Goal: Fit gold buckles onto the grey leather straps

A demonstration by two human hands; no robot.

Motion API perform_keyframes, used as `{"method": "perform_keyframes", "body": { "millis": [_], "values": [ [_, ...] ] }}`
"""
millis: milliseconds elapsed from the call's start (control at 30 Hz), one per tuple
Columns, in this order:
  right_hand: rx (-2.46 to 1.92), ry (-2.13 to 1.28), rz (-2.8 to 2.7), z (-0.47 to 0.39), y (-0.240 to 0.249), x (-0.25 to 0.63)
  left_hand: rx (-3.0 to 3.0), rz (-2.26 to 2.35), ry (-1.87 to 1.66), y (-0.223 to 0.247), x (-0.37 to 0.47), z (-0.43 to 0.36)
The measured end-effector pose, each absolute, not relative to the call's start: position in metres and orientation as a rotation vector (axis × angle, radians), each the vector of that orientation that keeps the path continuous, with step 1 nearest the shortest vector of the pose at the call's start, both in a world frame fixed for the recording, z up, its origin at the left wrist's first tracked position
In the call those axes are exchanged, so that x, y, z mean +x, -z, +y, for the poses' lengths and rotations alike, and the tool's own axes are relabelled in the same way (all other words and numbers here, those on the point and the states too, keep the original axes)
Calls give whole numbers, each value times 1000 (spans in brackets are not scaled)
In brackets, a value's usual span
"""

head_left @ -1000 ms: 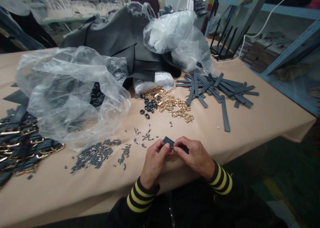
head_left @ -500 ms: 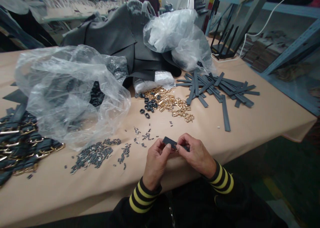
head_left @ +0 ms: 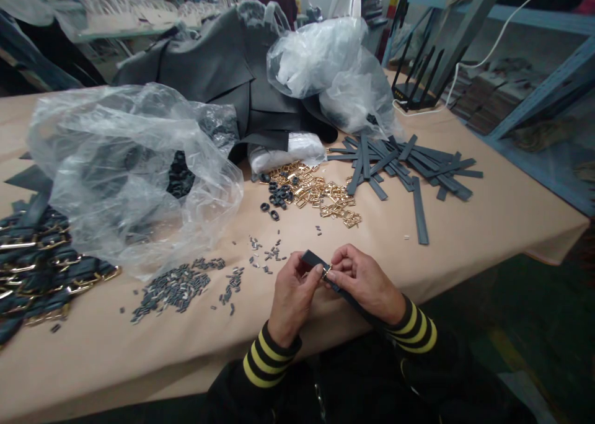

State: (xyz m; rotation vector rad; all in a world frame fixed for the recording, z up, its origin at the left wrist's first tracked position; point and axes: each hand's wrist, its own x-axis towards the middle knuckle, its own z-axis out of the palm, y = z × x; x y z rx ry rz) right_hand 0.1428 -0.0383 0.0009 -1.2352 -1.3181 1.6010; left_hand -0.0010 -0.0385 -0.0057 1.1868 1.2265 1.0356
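A dark strap [head_left: 313,260] with a gold buckle [head_left: 327,271] on it is held between both hands above the table's front edge. My left hand [head_left: 294,294] pinches the strap near its upper end, thumb beside the buckle. My right hand [head_left: 367,280] has its thumb and fingers closed at the buckle, and the rest of the strap runs down under this hand toward the sleeve. Just beyond lie gold buckles [head_left: 332,198] in a loose pile, with several black loops [head_left: 280,194] at its left side.
Dark flat strips [head_left: 418,210] lie at the right. Small dark pieces [head_left: 174,291] are heaped left of my hands. A clear plastic bag [head_left: 125,170] and finished-looking buckled straps [head_left: 37,263] take up the left. A black router [head_left: 416,92] stands at the far right edge.
The gold buckle now shows clearly on the strap between my hands, and a longer run of strap shows under my right hand. Both hands have shifted only slightly.
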Motion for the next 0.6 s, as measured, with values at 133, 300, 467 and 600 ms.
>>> {"method": "perform_keyframes", "body": {
  "millis": [133,300,467,600],
  "values": [
    [-1262,-1584,-1298,-35,5,144,1240,1225,-1033,-5,0,-46],
    [-1277,-1548,-1372,-33,3,151,1094,1020,-894,-7,-13,-49],
    [-1212,-1589,-1563,-38,-8,149,809,824,-805,10,-22,-46],
    [-1280,-1441,-1742,-38,-12,147,827,767,-732,11,-21,-43]
  ]
}}
